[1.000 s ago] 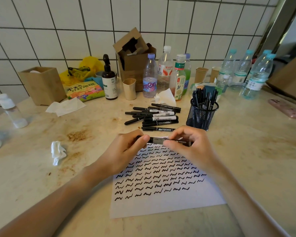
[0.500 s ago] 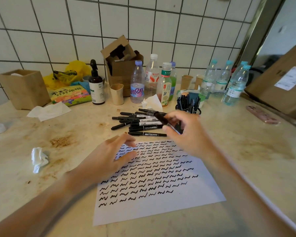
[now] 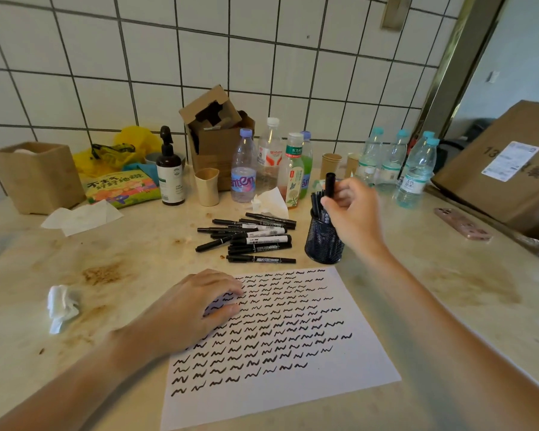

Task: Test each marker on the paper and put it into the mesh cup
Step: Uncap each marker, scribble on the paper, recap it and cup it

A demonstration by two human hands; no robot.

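— Where was the marker (image 3: 329, 188) at that moment?

— In the right hand (image 3: 352, 213), pinched between thumb and curled fingers and standing nearly upright, its lower end down among the other pens in the mesh cup (image 3: 322, 244). The hand hung right over the cup's rim.

— And the other hand?

— The left hand (image 3: 196, 309) lay flat on the upper left part of the paper (image 3: 293, 396), fingers loosely spread and gripping nothing — just resting on the sheet. The paper itself was filled with rows of black squiggles, with a bare strip along its near edge.

— Were any pens outside the cup?

— Yes, a loose pile of black markers (image 3: 252, 239) lay on the counter (image 3: 448, 306) just left of the cup and beyond the far edge of the paper, not touching it as far as I could see.

— Anything else about?

— A crumpled tissue (image 3: 61, 306) sat well left of the paper. Against the tiled wall stood plastic bottles (image 3: 243, 172), an open cardboard box (image 3: 215, 141), a dark pump bottle (image 3: 168, 175) and a wooden box (image 3: 38, 175). A pink phone (image 3: 462, 223) lay on the counter to the right of the cup.
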